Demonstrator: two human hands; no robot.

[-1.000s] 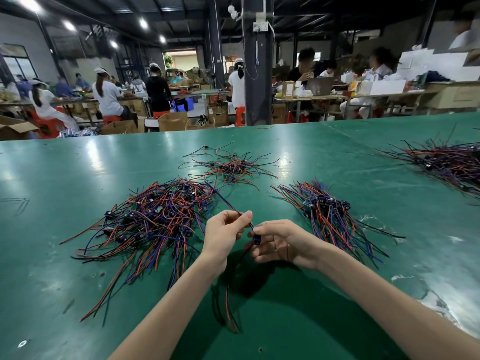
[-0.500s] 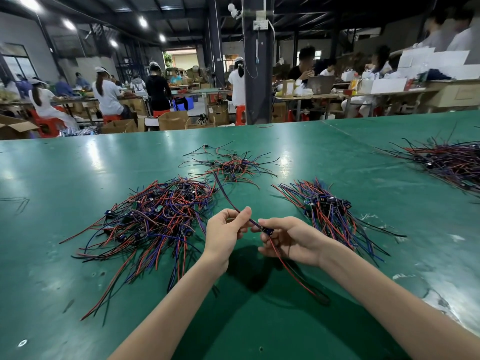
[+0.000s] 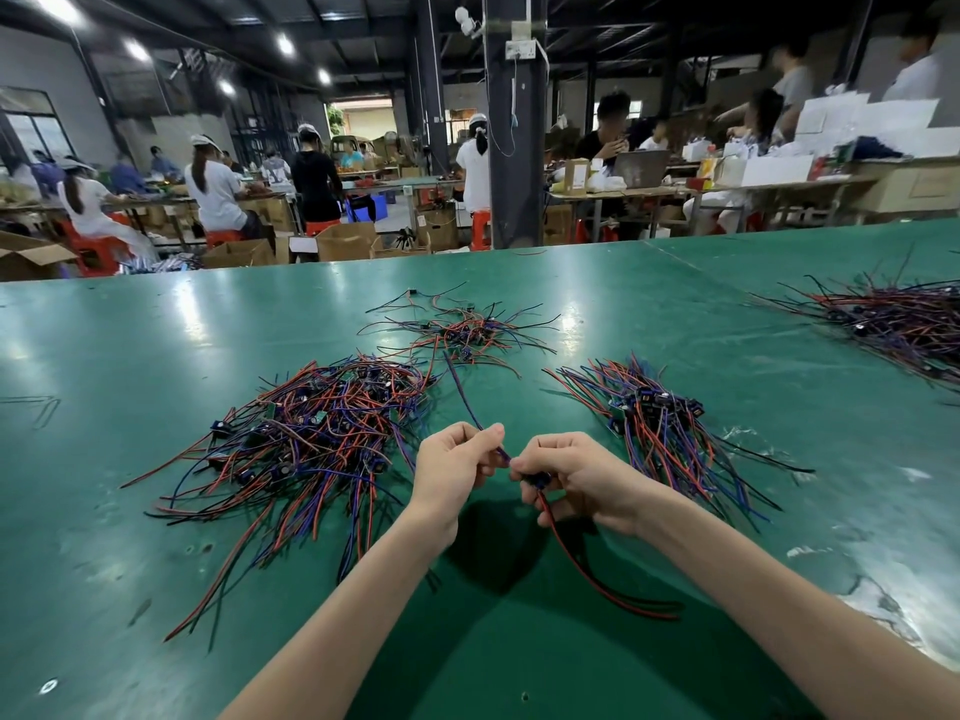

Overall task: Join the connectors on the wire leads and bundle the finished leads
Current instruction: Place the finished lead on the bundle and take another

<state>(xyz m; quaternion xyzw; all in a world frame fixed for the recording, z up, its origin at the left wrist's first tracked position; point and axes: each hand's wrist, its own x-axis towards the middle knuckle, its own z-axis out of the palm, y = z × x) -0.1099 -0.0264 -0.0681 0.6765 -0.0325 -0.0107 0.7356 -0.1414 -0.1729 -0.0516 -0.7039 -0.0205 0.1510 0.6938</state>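
The two hands are working close together just above the green table (image 3: 156, 330), their fingertips nearly touching. The left hand (image 3: 452, 467) is pinching a purple lead (image 3: 465, 394) between thumb and forefinger, and the wire is running away toward eleven o'clock. The right hand (image 3: 576, 478) is curling its fingers round a small dark connector (image 3: 540, 480), while a red-and-black lead (image 3: 587, 569) is trailing from under it toward five o'clock and resting on the table. The fingers are hiding whether the halves are joined. From the hands, a large tangle (image 3: 311, 433) is lying at ten o'clock, a side heap (image 3: 660, 423) at two o'clock, a small scatter (image 3: 462, 330) at twelve, and a far heap (image 3: 904, 319) farther out, also at two o'clock.
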